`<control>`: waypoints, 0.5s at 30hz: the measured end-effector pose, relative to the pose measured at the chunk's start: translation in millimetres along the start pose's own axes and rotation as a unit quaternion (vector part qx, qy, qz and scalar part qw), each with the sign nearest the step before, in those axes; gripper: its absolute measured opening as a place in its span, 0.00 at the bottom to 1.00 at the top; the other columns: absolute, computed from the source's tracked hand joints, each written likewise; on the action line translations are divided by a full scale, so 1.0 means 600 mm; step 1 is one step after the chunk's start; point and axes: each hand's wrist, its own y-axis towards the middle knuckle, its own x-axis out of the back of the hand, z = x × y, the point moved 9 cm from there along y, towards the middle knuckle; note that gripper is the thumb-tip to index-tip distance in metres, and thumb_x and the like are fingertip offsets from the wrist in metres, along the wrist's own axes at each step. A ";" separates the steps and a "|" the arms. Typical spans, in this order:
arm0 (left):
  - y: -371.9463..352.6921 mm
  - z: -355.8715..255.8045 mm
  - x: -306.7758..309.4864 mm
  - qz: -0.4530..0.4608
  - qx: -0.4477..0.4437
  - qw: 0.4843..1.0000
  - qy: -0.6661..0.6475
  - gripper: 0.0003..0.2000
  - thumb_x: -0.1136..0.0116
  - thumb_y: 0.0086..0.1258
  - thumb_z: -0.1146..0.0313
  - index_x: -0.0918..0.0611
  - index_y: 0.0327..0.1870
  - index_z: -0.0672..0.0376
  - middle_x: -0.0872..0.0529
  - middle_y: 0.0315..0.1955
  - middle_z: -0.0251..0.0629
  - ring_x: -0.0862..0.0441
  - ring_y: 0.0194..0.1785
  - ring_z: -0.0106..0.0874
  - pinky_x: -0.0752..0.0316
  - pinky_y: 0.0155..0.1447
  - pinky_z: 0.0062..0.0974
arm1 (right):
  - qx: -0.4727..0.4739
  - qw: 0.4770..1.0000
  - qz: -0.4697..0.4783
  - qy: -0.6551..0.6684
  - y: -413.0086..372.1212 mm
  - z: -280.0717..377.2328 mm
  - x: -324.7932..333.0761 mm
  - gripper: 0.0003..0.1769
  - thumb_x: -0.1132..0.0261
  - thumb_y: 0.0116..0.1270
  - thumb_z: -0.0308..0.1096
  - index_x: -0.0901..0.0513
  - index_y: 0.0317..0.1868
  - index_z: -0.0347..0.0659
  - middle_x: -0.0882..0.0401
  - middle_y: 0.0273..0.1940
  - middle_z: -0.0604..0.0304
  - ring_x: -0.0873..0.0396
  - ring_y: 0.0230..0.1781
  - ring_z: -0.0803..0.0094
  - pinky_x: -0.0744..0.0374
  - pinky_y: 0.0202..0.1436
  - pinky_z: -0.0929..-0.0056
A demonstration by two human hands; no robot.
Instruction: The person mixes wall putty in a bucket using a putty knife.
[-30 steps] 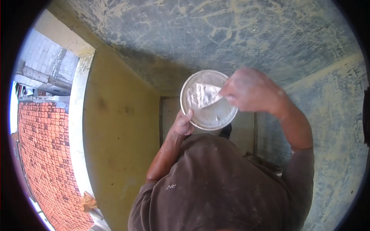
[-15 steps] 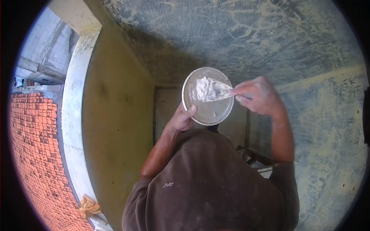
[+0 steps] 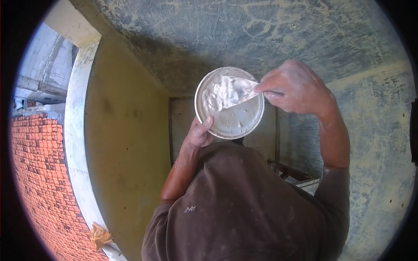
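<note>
A round white lid (image 3: pixel 237 124), used as a shallow dish and smeared with white paste, is held up in front of my chest. My left hand (image 3: pixel 200 132) grips its lower left rim, thumb over the edge and the other fingers hidden beneath. In my right hand (image 3: pixel 294 89) is a putty knife (image 3: pixel 239 90), pinched at its narrow end, its wide blade coated with paste. The blade lies over the upper part of the lid. A lump of white putty (image 3: pixel 212 100) sits by the blade's left edge. Paste streaks my right hand.
A patchy grey-green wall (image 3: pixel 305 35) rises ahead and to the right. To the left stand a yellowish wall (image 3: pixel 126 143) and a white ledge (image 3: pixel 78 130), with a crumpled tan bag (image 3: pixel 100 236) on the ledge. Orange roof tiles (image 3: pixel 41 165) lie beyond it.
The lid has shifted slightly up and left. My right hand has risen, and the knife blade has turned and slid over the paste, which now bunches at its left edge.
</note>
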 end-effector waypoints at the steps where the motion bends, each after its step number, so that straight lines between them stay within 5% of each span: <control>1: -0.002 0.006 -0.002 -0.002 0.002 1.000 -0.001 0.38 0.37 0.71 0.53 0.40 0.75 0.66 0.26 0.66 0.53 0.25 0.67 0.46 0.27 0.69 0.48 | 0.009 1.000 -0.012 0.024 -0.002 0.008 0.006 0.11 0.32 0.54 0.30 0.08 0.38 0.48 0.10 0.38 0.58 0.15 0.35 0.60 0.20 0.46 0.64; 5: -0.001 -0.001 -0.014 0.010 -0.011 1.000 -0.015 0.38 0.37 0.71 0.54 0.40 0.74 0.66 0.27 0.66 0.54 0.25 0.67 0.48 0.27 0.69 0.47 | 0.039 0.998 -0.050 -0.027 -0.018 0.008 0.014 0.11 0.32 0.54 0.29 0.08 0.37 0.47 0.10 0.38 0.56 0.14 0.33 0.59 0.18 0.41 0.65; 15: -0.017 -0.003 -0.018 0.018 -0.007 1.000 -0.003 0.37 0.38 0.72 0.54 0.38 0.73 0.67 0.24 0.63 0.54 0.21 0.63 0.47 0.21 0.63 0.44 | -0.035 0.996 -0.012 0.087 -0.048 -0.015 -0.014 0.12 0.32 0.53 0.28 0.08 0.39 0.44 0.11 0.38 0.53 0.13 0.35 0.57 0.17 0.43 0.65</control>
